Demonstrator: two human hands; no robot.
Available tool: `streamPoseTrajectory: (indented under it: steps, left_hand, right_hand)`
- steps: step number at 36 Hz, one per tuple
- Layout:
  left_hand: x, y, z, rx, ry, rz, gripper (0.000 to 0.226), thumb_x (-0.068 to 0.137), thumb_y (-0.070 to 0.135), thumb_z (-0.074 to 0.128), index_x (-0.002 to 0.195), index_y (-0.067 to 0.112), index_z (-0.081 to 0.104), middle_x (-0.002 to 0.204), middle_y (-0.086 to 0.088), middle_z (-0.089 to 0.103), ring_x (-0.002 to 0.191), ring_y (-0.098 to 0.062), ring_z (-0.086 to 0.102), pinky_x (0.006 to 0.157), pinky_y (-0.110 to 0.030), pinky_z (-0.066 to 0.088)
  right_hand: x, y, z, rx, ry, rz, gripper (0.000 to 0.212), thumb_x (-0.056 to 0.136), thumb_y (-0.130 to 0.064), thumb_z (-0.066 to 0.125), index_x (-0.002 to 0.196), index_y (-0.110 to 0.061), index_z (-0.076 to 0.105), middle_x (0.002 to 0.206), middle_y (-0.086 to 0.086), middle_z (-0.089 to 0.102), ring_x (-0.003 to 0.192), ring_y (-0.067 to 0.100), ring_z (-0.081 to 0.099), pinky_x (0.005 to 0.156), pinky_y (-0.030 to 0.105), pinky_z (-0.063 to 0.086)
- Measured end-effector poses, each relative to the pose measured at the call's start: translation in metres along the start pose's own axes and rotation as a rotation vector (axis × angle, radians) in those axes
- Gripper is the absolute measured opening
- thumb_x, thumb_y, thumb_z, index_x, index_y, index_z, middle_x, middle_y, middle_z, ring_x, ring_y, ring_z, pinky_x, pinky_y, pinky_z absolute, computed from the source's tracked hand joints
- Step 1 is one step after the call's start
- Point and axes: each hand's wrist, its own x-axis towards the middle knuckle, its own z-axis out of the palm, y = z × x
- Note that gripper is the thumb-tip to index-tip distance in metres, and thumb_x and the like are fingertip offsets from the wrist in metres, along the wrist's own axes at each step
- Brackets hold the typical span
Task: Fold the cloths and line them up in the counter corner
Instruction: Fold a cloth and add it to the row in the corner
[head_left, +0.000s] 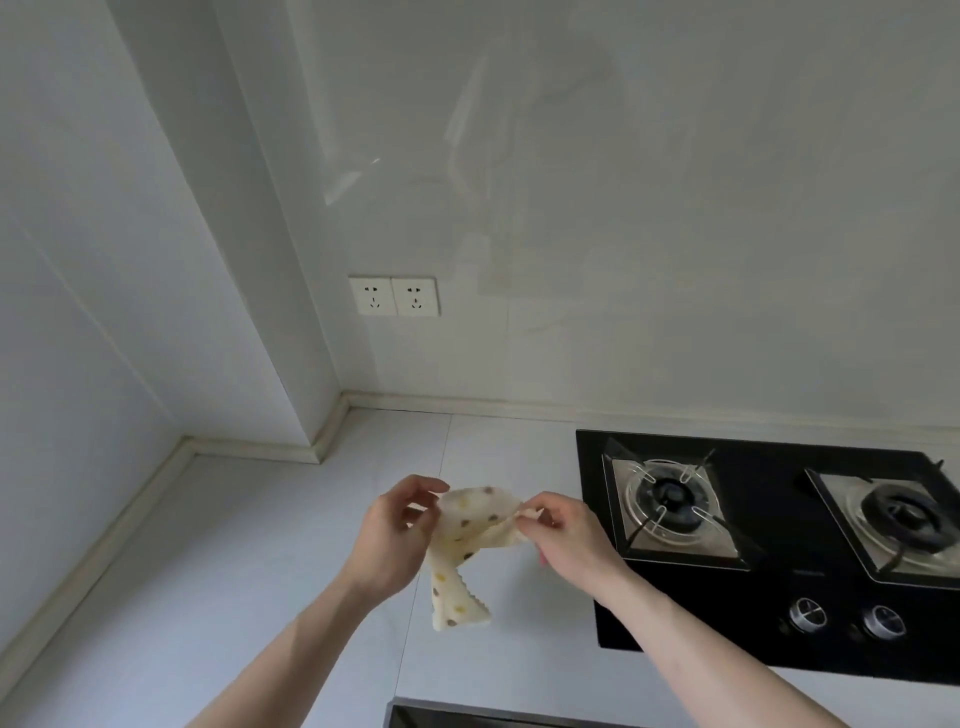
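Pale grey stone-look counter (218, 597) runs into a corner, with a cream sealing strip (249, 451) along the walls. Set into it on the right is a black glass gas hob (769, 597) with two burners and two silver knobs up front.

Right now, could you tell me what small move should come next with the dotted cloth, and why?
Probably spread it flat: both hands, left and right, pinch the dotted cloth bunched in the air, one end dangling above the counter, so no fold can start yet.

A home kitchen: 2-burner gas hob (769, 551) set in a white counter (218, 571); wall sockets (394, 296) above.
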Motion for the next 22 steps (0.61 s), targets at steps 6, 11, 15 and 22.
streamPoseTrajectory:
  steps: [6,11,15,22]
  left_hand:
    - [0.003,-0.010,-0.011,0.001,-0.112,-0.220,0.046,0.082,-0.003,0.033,0.092,0.019,0.072,0.092,-0.004,0.070,0.085,-0.020,0.063,0.072,-0.026,0.047]
    - [0.000,-0.011,-0.012,0.042,-0.182,-0.222,0.045,0.085,-0.010,0.041,0.064,0.017,0.069,0.072,0.001,0.068,0.075,-0.017,0.057,0.071,-0.027,0.040]
    - [-0.005,-0.006,-0.012,0.088,-0.232,-0.206,0.036,0.091,0.003,0.052,0.075,0.021,0.080,0.081,0.009,0.075,0.082,-0.008,0.064,0.079,-0.020,0.046]
    - [-0.022,-0.012,-0.014,0.105,-0.164,-0.029,0.019,0.078,0.017,0.084,0.078,0.012,0.066,0.075,-0.002,0.069,0.067,-0.010,0.060,0.065,-0.021,0.049]
  right_hand:
    - [-0.008,0.007,-0.011,0.008,0.006,0.043,0.025,0.095,-0.012,0.046,0.081,-0.006,0.066,0.071,0.005,0.074,0.067,0.020,0.072,0.066,0.041,0.058]
    - [-0.016,0.011,-0.016,0.004,0.028,0.016,0.033,0.093,-0.035,0.061,0.071,-0.012,0.070,0.075,-0.003,0.075,0.071,0.015,0.073,0.072,0.044,0.060]
    - [-0.025,0.014,-0.019,-0.029,0.039,-0.046,0.020,0.079,-0.038,0.082,0.073,-0.022,0.072,0.076,-0.007,0.074,0.072,0.009,0.069,0.071,0.027,0.055]
    - [-0.035,0.032,-0.029,0.002,0.070,-0.129,0.035,0.080,-0.011,0.078,0.096,-0.037,0.062,0.087,-0.003,0.071,0.080,0.014,0.068,0.071,0.027,0.054]
